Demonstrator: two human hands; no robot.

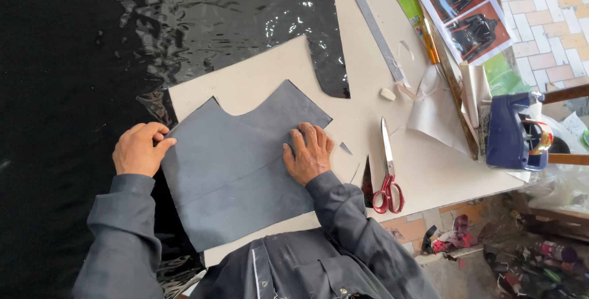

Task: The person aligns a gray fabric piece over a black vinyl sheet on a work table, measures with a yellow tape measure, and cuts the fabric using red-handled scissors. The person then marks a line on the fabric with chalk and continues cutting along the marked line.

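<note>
The left hand [137,150] sits at the left edge of the flat grey cut fabric piece with a curved notch along its top [236,167]. Its fingers [154,134] are curled in, and the thumb and forefinger tips meet on the fabric's edge, pinching it there. The right hand [308,155] lies palm down on the same piece near its right edge, fingers [304,136] stretched out flat and slightly spread, pressing on the cloth and gripping nothing.

The grey piece spans the space between the two hands and runs from beyond their fingertips back toward the person's dark grey jacket [307,268]. It rests on a pale beige board tabletop [368,109], and its left part overlaps the glossy black sheet of vinyl-like material [73,60] that spreads out past the left hand's knuckles.

To the right of the right hand's little finger, apart from it, lie red-handled metal scissors [388,170], their blades closed and pointing away from the person. Between the scissors and the hand are small dark offcuts [367,182]. Farther beyond the right fingertips lie a small white chalk block [388,94] and a long grey metal ruler [377,29].
</note>
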